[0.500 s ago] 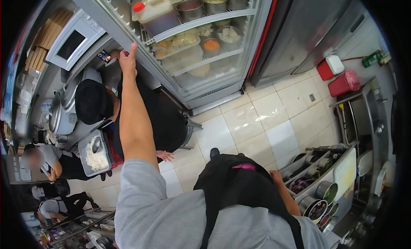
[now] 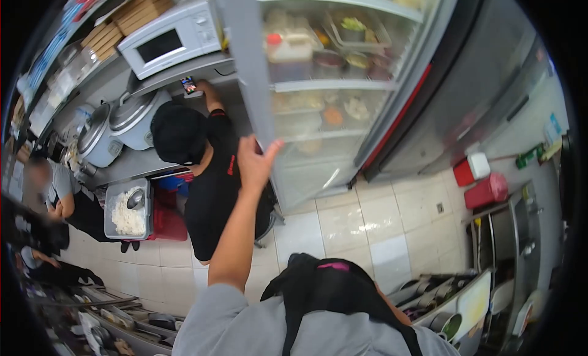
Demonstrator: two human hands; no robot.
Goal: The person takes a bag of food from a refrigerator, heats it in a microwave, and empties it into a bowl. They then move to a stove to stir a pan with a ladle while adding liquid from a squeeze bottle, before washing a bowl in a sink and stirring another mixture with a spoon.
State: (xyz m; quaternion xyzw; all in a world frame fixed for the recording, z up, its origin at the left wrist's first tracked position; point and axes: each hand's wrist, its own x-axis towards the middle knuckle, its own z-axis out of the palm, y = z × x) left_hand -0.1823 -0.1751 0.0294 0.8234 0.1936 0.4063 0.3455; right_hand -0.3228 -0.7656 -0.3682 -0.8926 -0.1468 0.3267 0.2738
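My left hand reaches forward to the edge of the glass fridge door. Its fingers curl at the left of the frame, and the thumb lies across the door's face. Through the hazy glass show a jug with a red cap, metal pots and tubs of food. Of my right arm only part of the forearm appears, beside my black apron; the hand itself is hidden.
Close by my left arm, a person in black holds a phone at the counter. A tub of rice rests on a red container. Rice cookers stand behind. Prep pots sit at right; other people are at left.
My view has turned left. The fridge door now covers the shelves more, and my left hand is lower and nearer. My right hand has dropped from sight.
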